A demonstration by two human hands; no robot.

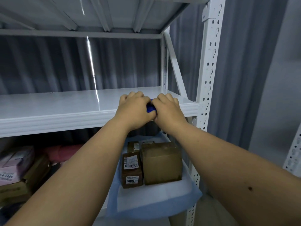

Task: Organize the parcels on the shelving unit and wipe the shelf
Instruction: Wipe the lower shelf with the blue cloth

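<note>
Both my hands meet at the front edge of a bare white shelf (57, 103). My left hand (134, 108) and my right hand (167, 108) curl together around a small blue cloth (150, 108), most of which is hidden between them. On the shelf below, brown cardboard parcels stand on a pale blue sheet (146, 204): a big plain box (162, 162), a narrow box labelled 3004 (132, 170) and a smaller one behind (133, 146).
Pink and brown parcels (19, 170) crowd the lower shelf at the left. A white perforated upright (210, 66) bounds the shelving on the right. A grey corrugated wall (48, 66) lies behind. Another upright (293, 154) shows at far right.
</note>
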